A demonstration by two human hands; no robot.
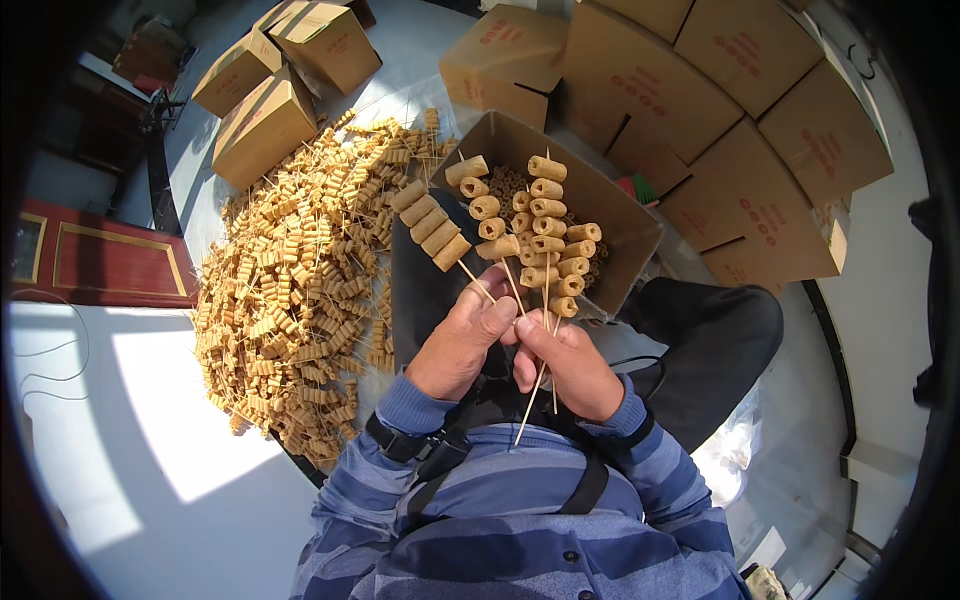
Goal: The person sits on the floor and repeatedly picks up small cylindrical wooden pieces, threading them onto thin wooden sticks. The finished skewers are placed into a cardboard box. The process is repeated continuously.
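Note:
Thin wooden skewers threaded with tan, hollow tube-shaped pieces fan out above my two hands. My left hand (462,340) is closed around the bare lower sticks; one skewer (432,228) leans to the left from it, its pieces packed close together. My right hand (572,368) pinches the sticks of other skewers (548,208), which point up and to the right. Both hands meet in front of my lap, their fingertips close together. Bare stick ends stick out below the fingers. How many sticks each hand holds is hard to tell.
Behind the skewers, an open cardboard box (628,235) holds loose tube pieces (512,182). A large heap of filled skewers (290,290) covers the floor to my left. Closed cartons (650,85) are stacked at the back right, more boxes (265,125) at the far left.

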